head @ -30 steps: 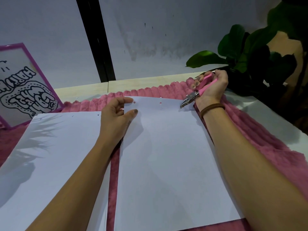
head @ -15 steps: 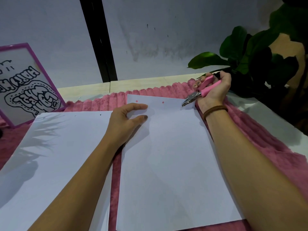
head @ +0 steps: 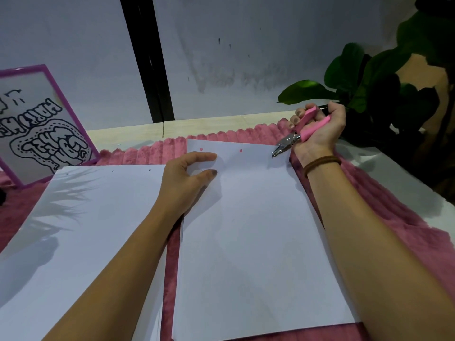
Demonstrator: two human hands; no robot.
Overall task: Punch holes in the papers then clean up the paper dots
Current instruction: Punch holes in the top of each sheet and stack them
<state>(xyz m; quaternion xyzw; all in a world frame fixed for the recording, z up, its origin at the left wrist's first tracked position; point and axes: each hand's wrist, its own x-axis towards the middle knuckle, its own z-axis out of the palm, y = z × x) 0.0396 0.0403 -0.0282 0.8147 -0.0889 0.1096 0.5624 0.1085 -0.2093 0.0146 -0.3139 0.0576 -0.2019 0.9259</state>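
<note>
1. Pink fuzzy mat (head: 384, 212) was laid under the left pile (head: 86, 230) and the right pile (head: 246, 230).
2. Flat on the right pile, the left hand (head: 183, 179) was rested, fingers relaxed; two holes (head: 240, 150) were already punched.
3. At its top corner the hole punch (head: 294, 137) was gripped by the right hand (head: 320, 130); a third hole was probably due, with the edge fed squarely in.
4. No dot container was seen.

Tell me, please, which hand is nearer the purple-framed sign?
Left. The left hand rests on paper just right of the purple-framed sign; the right hand grips the punch far across.
</note>
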